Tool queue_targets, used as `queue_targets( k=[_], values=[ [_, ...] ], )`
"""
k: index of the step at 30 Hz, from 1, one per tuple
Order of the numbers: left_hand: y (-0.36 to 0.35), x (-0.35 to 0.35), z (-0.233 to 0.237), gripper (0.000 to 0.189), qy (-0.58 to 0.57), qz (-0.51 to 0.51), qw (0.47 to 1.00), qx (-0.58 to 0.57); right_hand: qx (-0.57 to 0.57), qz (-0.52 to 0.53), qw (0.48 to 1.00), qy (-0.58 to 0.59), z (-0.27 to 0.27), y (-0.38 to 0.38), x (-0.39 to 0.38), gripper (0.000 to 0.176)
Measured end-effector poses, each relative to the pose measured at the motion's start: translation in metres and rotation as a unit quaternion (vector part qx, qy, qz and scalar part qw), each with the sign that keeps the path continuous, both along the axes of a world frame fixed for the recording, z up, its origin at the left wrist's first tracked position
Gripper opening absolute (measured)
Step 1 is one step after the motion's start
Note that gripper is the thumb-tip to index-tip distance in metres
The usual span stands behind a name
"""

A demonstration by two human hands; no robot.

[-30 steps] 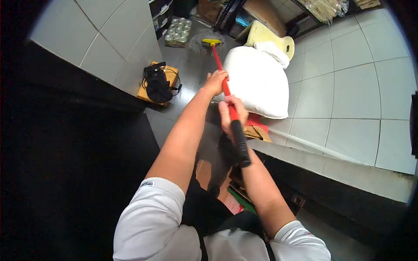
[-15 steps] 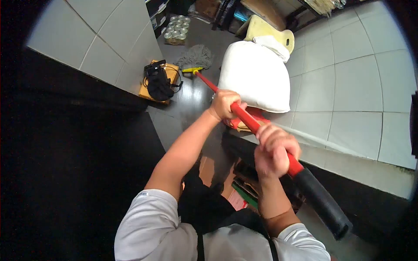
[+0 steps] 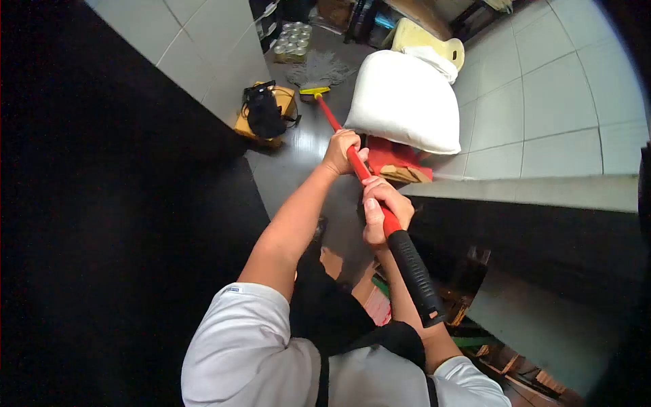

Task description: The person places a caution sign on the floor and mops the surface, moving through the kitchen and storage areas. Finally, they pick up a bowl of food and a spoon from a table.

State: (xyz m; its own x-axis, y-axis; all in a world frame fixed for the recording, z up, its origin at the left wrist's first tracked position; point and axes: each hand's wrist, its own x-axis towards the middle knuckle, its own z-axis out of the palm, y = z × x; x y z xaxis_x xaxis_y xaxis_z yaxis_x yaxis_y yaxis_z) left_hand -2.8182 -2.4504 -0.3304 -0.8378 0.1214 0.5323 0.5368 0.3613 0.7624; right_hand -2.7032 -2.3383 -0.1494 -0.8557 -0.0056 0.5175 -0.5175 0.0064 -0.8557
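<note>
A mop with a red pole point(image 3: 327, 112), a black grip at its near end and a yellow clamp reaches away from me across the grey floor point(image 3: 308, 139). Its grey string head point(image 3: 321, 68) lies spread on the floor at the far end. My left hand point(image 3: 344, 152) is wrapped round the middle of the pole. Closer to me, my right hand point(image 3: 388, 210) is closed round the pole just above the black grip.
A full white sack point(image 3: 405, 102) lies right of the mop, over red and brown packaging point(image 3: 397, 161). A cardboard box with a black bag point(image 3: 263, 115) stands left. Behind are shiny cans point(image 3: 293, 39) and a cream plastic stool point(image 3: 427, 42). Tiled walls flank both sides.
Both my hands and the near end of the pole have moved left, with the pole now steeper in view. The mop strings have fanned out wider. The view has shifted slightly.
</note>
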Motion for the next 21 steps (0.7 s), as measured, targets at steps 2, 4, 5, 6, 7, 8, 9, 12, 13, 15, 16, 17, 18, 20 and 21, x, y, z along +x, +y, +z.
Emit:
queue_targets(
  k=[2,4,5,6,7,8,9,12,13,15,16,17,18,20,21],
  values=[
    [0.015,0.032,0.004,0.035,0.005,0.017,1.000,0.006,-0.001,0.002,1.000,-0.008,0.010,0.012,0.032,0.007],
    [0.032,0.073,0.005,0.033,0.003,0.028,1.000,0.002,0.008,0.005,1.000,-0.005,0.012,0.029,0.072,0.007],
    [0.033,0.103,0.007,0.032,-0.003,0.032,0.999,-0.002,0.013,0.007,1.000,-0.004,0.013,0.031,0.100,0.007],
    [0.043,0.129,0.008,0.031,-0.006,0.037,0.999,-0.005,0.025,0.001,1.000,0.018,0.010,0.040,0.125,0.007],
    [0.051,0.150,0.010,0.030,-0.005,0.044,0.999,0.002,0.021,0.004,1.000,0.002,0.011,0.048,0.147,0.007],
    [0.060,0.172,0.009,0.030,-0.005,0.051,0.999,0.009,0.018,0.007,1.000,-0.016,0.014,0.056,0.170,0.007],
    [0.068,0.194,0.007,0.029,-0.005,0.059,0.998,0.016,0.015,0.011,0.999,-0.034,0.015,0.063,0.194,0.007],
    [0.084,0.256,0.003,0.028,0.007,0.073,0.997,0.033,0.019,-0.003,0.996,-0.085,0.018,0.077,0.257,0.011],
    [0.096,0.280,0.002,0.028,0.013,0.080,0.996,0.035,0.019,-0.009,0.995,-0.095,0.017,0.089,0.282,0.012],
    [0.124,0.330,0.008,0.026,0.022,0.093,0.995,0.042,0.056,-0.030,0.996,-0.064,0.023,0.117,0.323,0.020],
    [0.140,0.354,0.011,0.025,0.022,0.103,0.994,0.042,0.056,-0.026,0.995,-0.078,0.031,0.134,0.345,0.020],
    [0.153,0.382,0.023,0.024,0.009,0.095,0.994,0.056,0.057,-0.019,0.994,-0.093,0.042,0.149,0.365,0.021],
    [0.165,0.411,0.036,0.024,0.007,0.100,0.993,0.054,0.036,-0.004,0.995,-0.092,0.057,0.159,0.384,0.022],
    [0.166,0.453,0.073,0.023,-0.019,0.056,0.997,0.046,-0.018,0.047,0.993,-0.104,0.092,0.175,0.404,0.021],
    [0.164,0.473,0.086,0.022,-0.042,0.008,0.998,0.042,-0.049,0.083,0.989,-0.116,0.105,0.183,0.415,0.021]
  ],
)
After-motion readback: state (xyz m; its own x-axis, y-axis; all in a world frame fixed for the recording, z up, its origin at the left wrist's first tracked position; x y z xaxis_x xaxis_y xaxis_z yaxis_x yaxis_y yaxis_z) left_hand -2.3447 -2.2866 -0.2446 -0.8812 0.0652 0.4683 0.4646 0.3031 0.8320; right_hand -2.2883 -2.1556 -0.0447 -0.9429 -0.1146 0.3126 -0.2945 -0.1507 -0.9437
